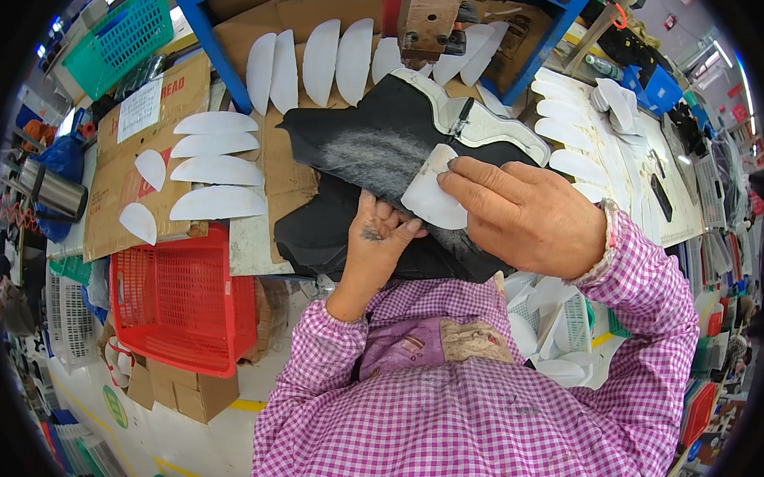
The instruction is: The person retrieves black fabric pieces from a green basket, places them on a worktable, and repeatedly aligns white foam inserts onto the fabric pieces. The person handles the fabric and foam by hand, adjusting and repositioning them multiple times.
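A black fabric piece (360,145), which looks like a shoe upper, lies in front of me with a fuzzy grey patch and a padded white edge (487,124) at its far side. My left hand (375,247) grips its near edge, with the thumb and curled fingers at the fold. Between the fingers of my right hand (526,212) is a white half-oval piece (435,188), held against the black fabric. Another black part (319,228) lies beneath, partly hidden by the upper one and my left hand.
Over the work hangs a metal press head (430,26) inside a blue frame (205,39). White half-oval pieces (219,170) lie in rows left, behind and right. A red basket (182,307) stands at lower left; a green basket (124,40) sits at far left.
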Demonstrator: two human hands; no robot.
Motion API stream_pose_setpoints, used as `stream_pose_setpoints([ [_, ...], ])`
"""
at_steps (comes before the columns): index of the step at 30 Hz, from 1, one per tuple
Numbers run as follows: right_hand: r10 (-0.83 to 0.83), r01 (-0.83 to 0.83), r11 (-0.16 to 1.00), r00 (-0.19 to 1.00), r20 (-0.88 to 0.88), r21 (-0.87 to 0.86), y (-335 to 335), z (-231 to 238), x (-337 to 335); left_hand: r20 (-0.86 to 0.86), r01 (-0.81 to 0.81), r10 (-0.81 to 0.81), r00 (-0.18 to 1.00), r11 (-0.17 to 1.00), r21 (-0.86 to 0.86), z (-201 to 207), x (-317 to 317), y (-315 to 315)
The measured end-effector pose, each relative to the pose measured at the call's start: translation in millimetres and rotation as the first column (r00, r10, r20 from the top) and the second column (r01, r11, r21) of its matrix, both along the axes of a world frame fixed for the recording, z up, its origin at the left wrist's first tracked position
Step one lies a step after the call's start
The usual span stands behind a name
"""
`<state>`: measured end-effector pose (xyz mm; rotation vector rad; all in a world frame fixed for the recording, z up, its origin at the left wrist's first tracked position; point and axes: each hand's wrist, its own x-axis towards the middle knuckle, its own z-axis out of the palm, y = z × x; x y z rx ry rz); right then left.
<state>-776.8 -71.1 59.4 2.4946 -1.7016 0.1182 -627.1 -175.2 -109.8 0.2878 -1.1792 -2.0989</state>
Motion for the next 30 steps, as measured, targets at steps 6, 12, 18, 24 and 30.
stream_pose_setpoints([
  [6,0.057,-0.057,0.998,0.998,0.002,-0.008,-1.2,0.6,-0.6,0.009,0.003,-0.003,1.0,1.0,0.008,1.8,-0.8,-0.2],
  [12,0.083,-0.083,0.996,0.995,0.054,-0.017,-0.4,-5.7,-3.5,0.045,-0.004,0.004,0.999,1.0,-0.005,4.5,-2.6,-1.2],
  [18,0.122,-0.111,0.99,0.986,0.118,-0.092,-6.2,-19.5,-8.9,0.08,0.015,-0.018,0.997,0.999,0.028,6.7,-2.2,-10.0],
  [24,0.165,-0.165,0.986,0.979,0.119,-0.011,-10.5,-10.9,-16.1,0.093,0.2,-0.236,0.967,0.934,0.296,16.3,-0.9,-39.1],
  [30,0.216,-0.224,0.974,0.966,0.145,0.04,-25.0,-6.3,-12.2,0.272,0.082,-0.071,0.96,0.996,-0.028,21.9,-13.0,-34.5],
])
